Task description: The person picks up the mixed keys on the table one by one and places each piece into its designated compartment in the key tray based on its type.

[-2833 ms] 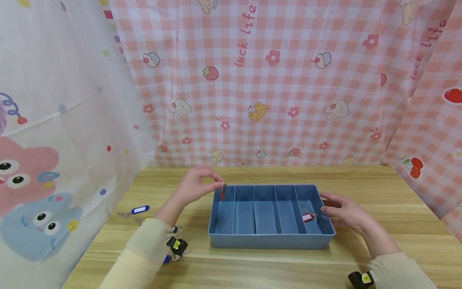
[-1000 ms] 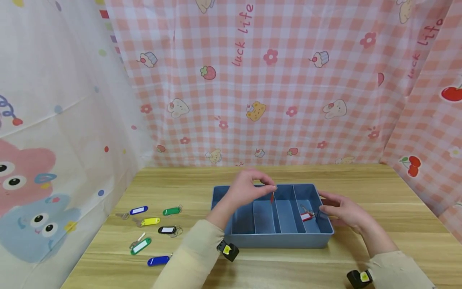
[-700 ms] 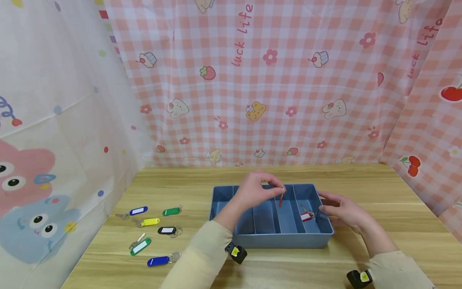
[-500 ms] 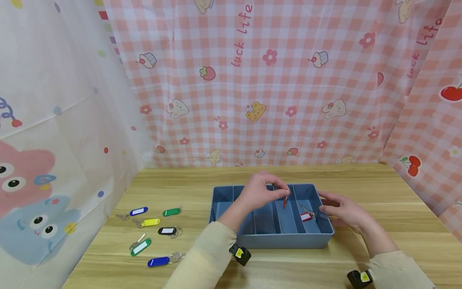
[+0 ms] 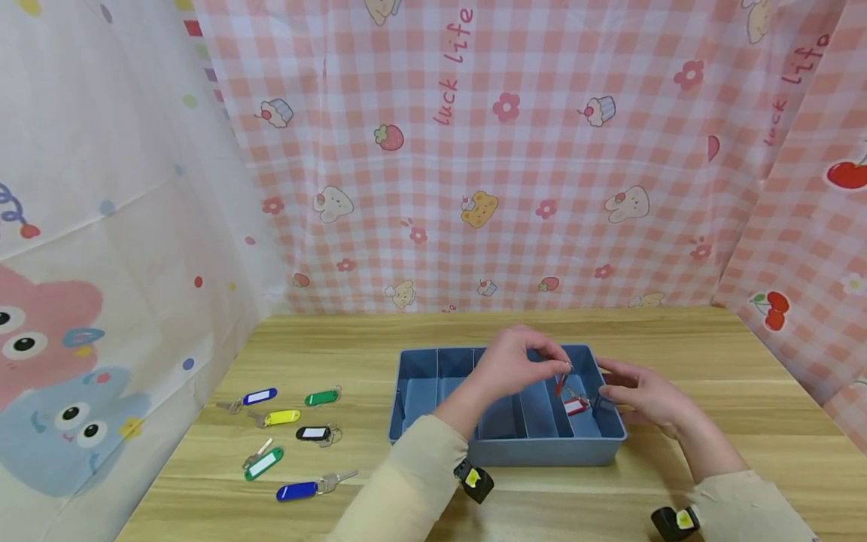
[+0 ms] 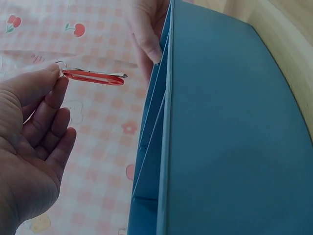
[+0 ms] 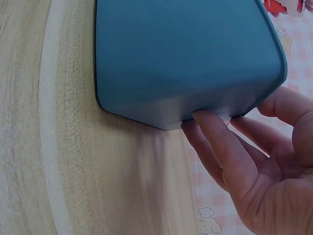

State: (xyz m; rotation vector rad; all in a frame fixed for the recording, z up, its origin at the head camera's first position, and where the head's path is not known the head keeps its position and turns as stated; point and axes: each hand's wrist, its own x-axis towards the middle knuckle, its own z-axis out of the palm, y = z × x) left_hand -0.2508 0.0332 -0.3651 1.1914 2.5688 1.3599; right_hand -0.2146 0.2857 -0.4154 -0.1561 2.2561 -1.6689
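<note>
Red plastic-tagged metal key [image 5: 559, 385], one: pinched at its ring by the left hand [image 5: 511, 369], seemingly above the rightmost compartment of the blue-grey plastic tray [image 5: 545, 453], right of centre. Right hand [image 5: 650, 395]: apart, gripping the tray's right end. Apparently done: red-and-white-tagged key [image 5: 574, 407], in that compartment. Apparently left, lower left, on the wood-grain table [image 5: 339, 335]: upper blue-tagged key [image 5: 260, 395], upper green-tagged key [image 5: 322, 397], yellow-tagged key [image 5: 281, 417], black-tagged key [image 5: 314, 433], lower green-tagged key [image 5: 264, 463], lower blue-tagged key [image 5: 296, 491].

- Head: from above the worktop [image 5: 542, 497], facing forward and down.
- Left wrist: close, turned sideways, facing the tray [image 6: 234, 122] broadside.
- Right wrist: close, sideways, at the tray's near right corner.
- All 3 share the tray and right hand [image 7: 264, 166].
</note>
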